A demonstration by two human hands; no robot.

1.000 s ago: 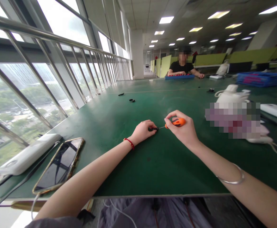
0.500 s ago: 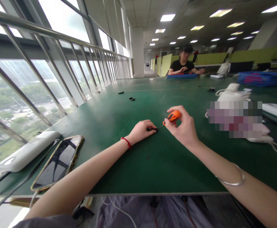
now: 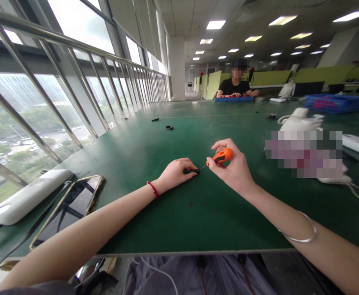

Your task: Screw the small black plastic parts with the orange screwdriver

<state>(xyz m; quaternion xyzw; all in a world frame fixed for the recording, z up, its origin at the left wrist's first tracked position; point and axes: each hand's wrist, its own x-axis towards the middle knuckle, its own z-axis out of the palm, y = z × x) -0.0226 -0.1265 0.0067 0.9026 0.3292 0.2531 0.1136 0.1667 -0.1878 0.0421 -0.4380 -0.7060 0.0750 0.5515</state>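
Observation:
My left hand rests on the green table, its thumb and fingers closed round a small black part whose kind I cannot make out. From the right, my right hand grips a screwdriver with an orange and black handle, held at a slant. Its thin metal shaft points down to the left and its tip is at the end of the black part. Whether the tip sits in a screw is too small to tell. Most of the part is hidden by my left fingers.
Small black pieces lie farther up the table. At left are a phone and a white power strip. A white cloth-like item and blue crate stand right. Across the table sits a person with a blue tray.
Both hands have shifted slightly left, the black part and screwdriver moving with them. The screwdriver lies a little flatter. Across the table, the other person's hands have moved lower.

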